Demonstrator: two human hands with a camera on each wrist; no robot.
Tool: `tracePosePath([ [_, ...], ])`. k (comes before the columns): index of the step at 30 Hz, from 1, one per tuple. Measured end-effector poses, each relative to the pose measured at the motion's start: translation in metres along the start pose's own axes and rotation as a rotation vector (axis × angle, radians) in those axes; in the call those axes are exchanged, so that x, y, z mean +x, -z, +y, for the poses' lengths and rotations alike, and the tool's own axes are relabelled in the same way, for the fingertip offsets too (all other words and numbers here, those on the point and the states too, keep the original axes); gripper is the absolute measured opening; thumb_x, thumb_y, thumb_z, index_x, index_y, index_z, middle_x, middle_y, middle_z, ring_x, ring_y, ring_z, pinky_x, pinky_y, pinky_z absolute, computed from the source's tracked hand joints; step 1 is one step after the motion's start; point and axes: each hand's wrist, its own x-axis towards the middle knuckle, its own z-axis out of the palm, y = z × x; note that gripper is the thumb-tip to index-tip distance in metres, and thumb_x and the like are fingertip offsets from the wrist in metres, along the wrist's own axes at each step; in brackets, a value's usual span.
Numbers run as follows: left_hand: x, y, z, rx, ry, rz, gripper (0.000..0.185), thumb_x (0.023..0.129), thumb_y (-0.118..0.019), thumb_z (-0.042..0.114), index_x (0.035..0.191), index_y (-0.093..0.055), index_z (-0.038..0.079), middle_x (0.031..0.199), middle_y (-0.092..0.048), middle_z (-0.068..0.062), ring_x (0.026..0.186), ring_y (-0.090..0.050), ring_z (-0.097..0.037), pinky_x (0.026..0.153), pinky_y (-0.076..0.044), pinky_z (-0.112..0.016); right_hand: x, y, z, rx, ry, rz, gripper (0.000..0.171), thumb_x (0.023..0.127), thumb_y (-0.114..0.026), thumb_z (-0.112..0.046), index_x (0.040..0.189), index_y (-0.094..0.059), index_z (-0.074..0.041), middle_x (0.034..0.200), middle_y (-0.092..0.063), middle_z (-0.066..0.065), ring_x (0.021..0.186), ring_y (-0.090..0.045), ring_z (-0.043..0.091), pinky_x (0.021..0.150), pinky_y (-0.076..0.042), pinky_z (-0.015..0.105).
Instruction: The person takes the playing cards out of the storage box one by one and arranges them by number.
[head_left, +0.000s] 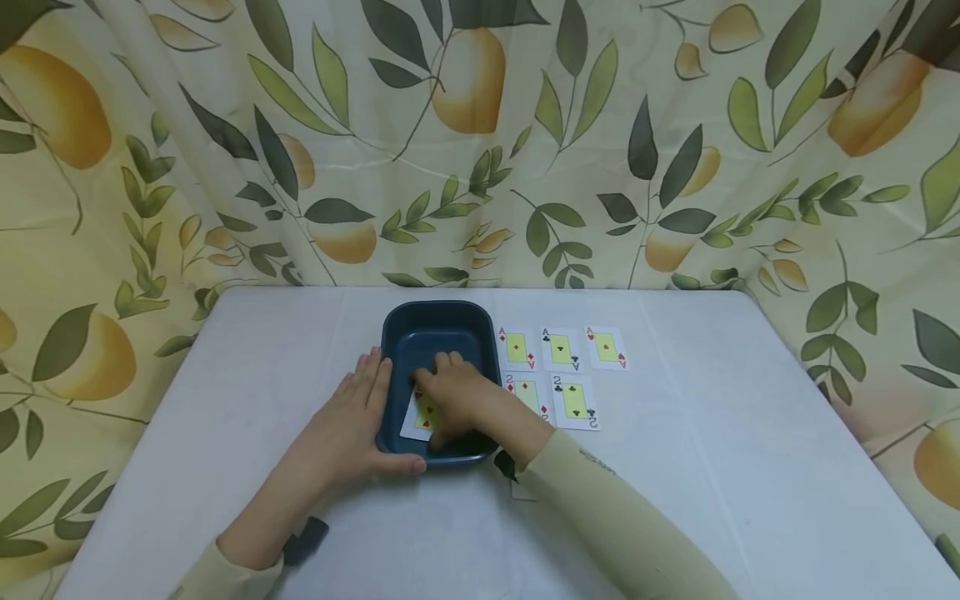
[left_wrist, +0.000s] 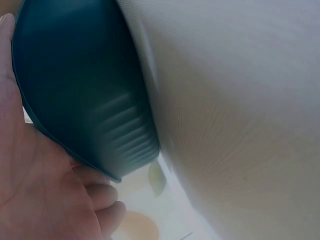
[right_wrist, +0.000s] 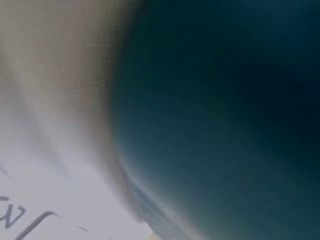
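A dark blue tray [head_left: 442, 310] stands on the white table, its side wall [left_wrist: 85, 75] filling much of the left wrist view. My left hand [head_left: 348, 425] rests along the tray's left rim with straight fingers, its thumb by the front edge. My right hand [head_left: 457, 392] reaches inside, fingers bent down over a playing card [head_left: 414, 421] with red heart pips, and appears to pinch its edges. Part of that card is hidden under the hand. The right wrist view shows only the blurred blue tray wall [right_wrist: 210, 125] and sleeve, not the fingers.
Right of the tray lie an ace of diamonds [head_left: 516, 348], ace of clubs [head_left: 561, 350] and ace of hearts [head_left: 606, 348]. Below them are a two of diamonds [head_left: 527, 390] and two of clubs [head_left: 574, 402]. A white card edge [head_left: 522, 492] shows beside my right forearm.
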Motion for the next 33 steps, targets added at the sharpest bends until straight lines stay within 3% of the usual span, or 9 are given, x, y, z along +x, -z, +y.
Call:
tracePosePath([
  [9,0.000,0.002,0.001,-0.005,-0.002,0.006,0.140,0.064,-0.062,0.090,0.158,-0.014,-0.003,0.167,-0.003,-0.020,0.154,-0.006,-0.036,0.122,-0.020,-0.052,-0.020,0.010,0.005,0.087,0.043,0.112,0.096,0.068,-0.091,-0.035,0.150,-0.045,-0.015,0.133,-0.048,0.006,0.111,-0.046,0.018,0.098,-0.052,0.029],
  [19,0.001,0.002,0.003,0.002,0.017,-0.002,0.142,0.062,-0.062,0.091,0.158,-0.013,-0.002,0.167,-0.002,-0.020,0.154,-0.006,-0.037,0.121,-0.020,-0.052,-0.051,0.032,0.013,0.153,0.045,0.219,0.095,0.066,-0.090,-0.024,0.149,-0.046,-0.012,0.136,-0.046,0.004,0.113,-0.043,0.017,0.093,-0.052,0.025],
  [33,0.000,-0.001,0.003,-0.001,0.019,0.018,0.143,0.061,-0.064,0.090,0.158,-0.012,-0.002,0.167,-0.002,-0.019,0.154,-0.006,-0.036,0.122,-0.019,-0.052,-0.090,0.033,0.032,0.182,-0.025,0.260,0.099,0.064,-0.092,-0.021,0.150,-0.044,-0.014,0.139,-0.045,0.003,0.121,-0.042,0.018,0.095,-0.053,0.028],
])
